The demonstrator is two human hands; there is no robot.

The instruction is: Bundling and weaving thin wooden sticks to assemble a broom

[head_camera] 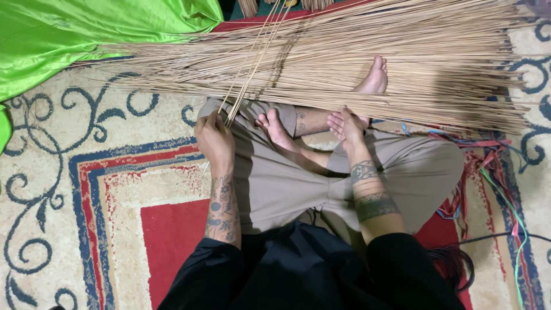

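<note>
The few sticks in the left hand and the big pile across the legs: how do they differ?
The sticks in the left hand are only a handful; the big pile of sticks holds hundreds. The held sticks run steeply up and away from the left hand; the pile lies nearly crosswise over the legs. The held sticks are pinched together at the fingers; the pile lies loose and fans out, with the right hand at its near edge. Both are thin, straight and pale tan.

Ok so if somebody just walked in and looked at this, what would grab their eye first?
Probably the wide pile of thin tan sticks lying across the top, over the person's crossed legs and bare feet. Next, the left hand gripping a few sticks that angle upward, while the right hand reaches the pile's edge. A bright green cloth fills the upper left, over a patterned carpet.
</note>
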